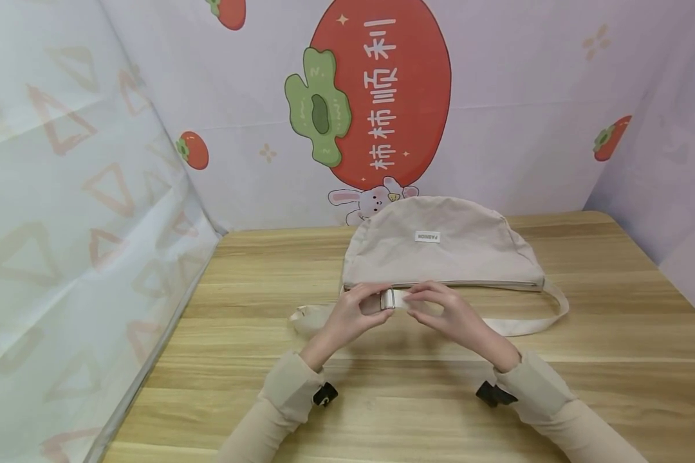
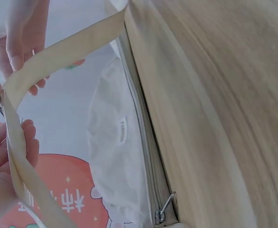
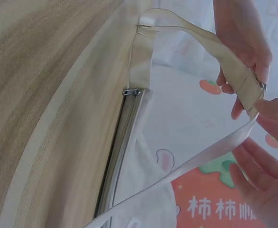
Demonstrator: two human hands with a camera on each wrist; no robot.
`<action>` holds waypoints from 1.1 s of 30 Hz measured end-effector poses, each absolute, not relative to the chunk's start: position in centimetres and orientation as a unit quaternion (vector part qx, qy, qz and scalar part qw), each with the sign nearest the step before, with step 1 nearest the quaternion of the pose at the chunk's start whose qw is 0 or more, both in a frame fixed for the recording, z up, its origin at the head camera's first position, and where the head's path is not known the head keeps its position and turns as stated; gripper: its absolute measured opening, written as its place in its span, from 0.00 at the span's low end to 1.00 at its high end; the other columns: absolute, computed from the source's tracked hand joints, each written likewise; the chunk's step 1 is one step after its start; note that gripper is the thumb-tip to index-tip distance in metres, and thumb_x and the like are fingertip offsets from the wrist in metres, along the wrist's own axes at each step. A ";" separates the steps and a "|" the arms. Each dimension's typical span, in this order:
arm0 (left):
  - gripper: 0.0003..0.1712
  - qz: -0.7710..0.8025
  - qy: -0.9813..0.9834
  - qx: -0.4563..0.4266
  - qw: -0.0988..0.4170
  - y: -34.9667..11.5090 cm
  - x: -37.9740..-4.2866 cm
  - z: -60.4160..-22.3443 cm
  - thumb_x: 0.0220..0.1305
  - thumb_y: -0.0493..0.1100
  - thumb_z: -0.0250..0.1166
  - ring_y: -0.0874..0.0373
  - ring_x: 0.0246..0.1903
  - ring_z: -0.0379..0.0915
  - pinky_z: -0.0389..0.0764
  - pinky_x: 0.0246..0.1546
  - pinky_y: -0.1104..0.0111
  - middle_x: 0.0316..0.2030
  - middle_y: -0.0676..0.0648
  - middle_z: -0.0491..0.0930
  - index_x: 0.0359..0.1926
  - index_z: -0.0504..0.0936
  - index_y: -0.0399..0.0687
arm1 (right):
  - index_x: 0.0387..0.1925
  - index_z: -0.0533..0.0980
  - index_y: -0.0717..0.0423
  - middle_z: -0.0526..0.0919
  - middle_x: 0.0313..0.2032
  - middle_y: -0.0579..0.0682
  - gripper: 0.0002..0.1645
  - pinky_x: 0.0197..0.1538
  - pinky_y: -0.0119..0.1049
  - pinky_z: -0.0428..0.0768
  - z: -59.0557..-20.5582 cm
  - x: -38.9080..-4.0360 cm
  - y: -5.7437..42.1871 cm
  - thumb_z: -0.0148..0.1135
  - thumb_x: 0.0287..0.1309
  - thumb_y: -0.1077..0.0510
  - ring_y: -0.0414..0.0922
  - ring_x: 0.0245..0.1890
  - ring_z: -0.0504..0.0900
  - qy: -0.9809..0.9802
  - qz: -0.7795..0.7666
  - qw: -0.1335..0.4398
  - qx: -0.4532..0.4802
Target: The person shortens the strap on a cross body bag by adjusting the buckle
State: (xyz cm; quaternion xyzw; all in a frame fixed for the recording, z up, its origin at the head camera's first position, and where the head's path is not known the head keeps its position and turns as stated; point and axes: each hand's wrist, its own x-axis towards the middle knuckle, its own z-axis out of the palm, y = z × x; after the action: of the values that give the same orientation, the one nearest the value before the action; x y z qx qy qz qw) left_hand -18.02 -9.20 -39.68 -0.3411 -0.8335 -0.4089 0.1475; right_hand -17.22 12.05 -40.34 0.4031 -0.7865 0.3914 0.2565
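Bag [image 1: 457, 257] lies on the bench [image 1: 405, 405], right of centre in the head frame, curved side up-frame, zip [image 1: 475, 283] edge toward me; probably set so to bring the strap [image 1: 521, 327] within reach. My left hand [image 1: 352, 314] pinches the buckle [image 1: 387, 299] near frame centre; my right hand [image 1: 450, 315] pinches the strap just beside it. Judgement: one hand steadies the metal so the other can work the webbing, and lifting this stretch off the bench gives the fingers room.

Appearance: bag cream, half-moon shaped, soft, lightly wrinkled; small white label [image 1: 427, 236] reads FASHION, upside down from here. Strap cream, flat, twisting in places along its loop. Buckle metallic. Whether the zip is fully closed: cannot tell.
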 end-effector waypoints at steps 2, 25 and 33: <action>0.21 -0.425 -0.826 -0.338 0.149 -9.2 -17.8 -39.5 0.46 0.39 0.69 0.56 0.43 0.73 0.75 0.41 0.71 0.42 0.46 0.79 0.45 0.78 0.40 | 0.32 0.80 0.61 0.78 0.36 0.54 0.20 0.45 0.21 0.71 -40.2 -17.1 12.1 0.69 0.30 0.74 0.49 0.38 0.76 -0.782 0.395 0.264 0.403; 0.22 -0.499 -0.819 -0.274 0.070 -8.3 -14.2 -35.0 0.44 0.33 0.69 0.48 0.35 0.73 0.76 0.32 0.63 0.37 0.39 0.79 0.45 0.78 0.33 | 0.28 0.79 0.63 0.77 0.35 0.58 0.20 0.42 0.21 0.72 -39.8 -15.7 10.9 0.50 0.59 0.51 0.49 0.35 0.75 -0.741 0.432 0.301 0.417; 0.19 -0.517 -0.811 -0.268 0.058 -8.2 -14.4 -35.4 0.45 0.33 0.68 0.50 0.36 0.73 0.76 0.35 0.65 0.35 0.40 0.79 0.42 0.78 0.34 | 0.30 0.77 0.60 0.77 0.37 0.57 0.14 0.47 0.23 0.70 -40.1 -15.7 10.9 0.56 0.56 0.52 0.49 0.39 0.75 -0.756 0.435 0.279 0.402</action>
State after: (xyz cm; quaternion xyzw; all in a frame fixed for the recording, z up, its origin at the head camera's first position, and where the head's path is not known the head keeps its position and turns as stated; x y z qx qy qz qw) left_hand -14.40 -8.22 -35.36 -0.2680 -0.8110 -0.5168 0.0585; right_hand -15.68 10.88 -40.05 0.4020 -0.7560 0.4347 0.2791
